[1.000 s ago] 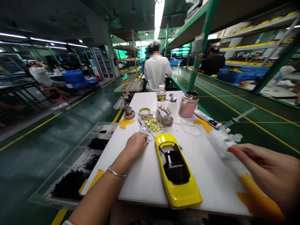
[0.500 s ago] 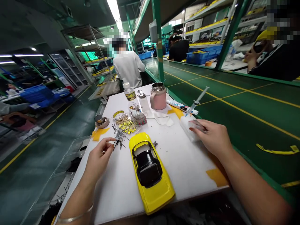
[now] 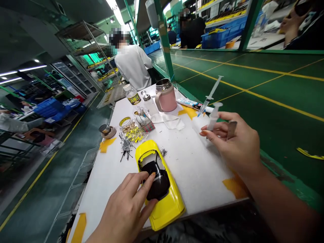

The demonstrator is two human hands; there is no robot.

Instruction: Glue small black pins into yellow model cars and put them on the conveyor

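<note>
Yellow model car body (image 3: 165, 216), long axis pointing away from the person, lying on the white bench (image 3: 192, 175). Black cabin insert (image 3: 155, 180) covered by spread left-hand fingers (image 3: 136, 185), the nearer hand. Small syringe (image 3: 214, 116) pinched narrowly by the right hand (image 3: 235, 145), right of the car.
</note>
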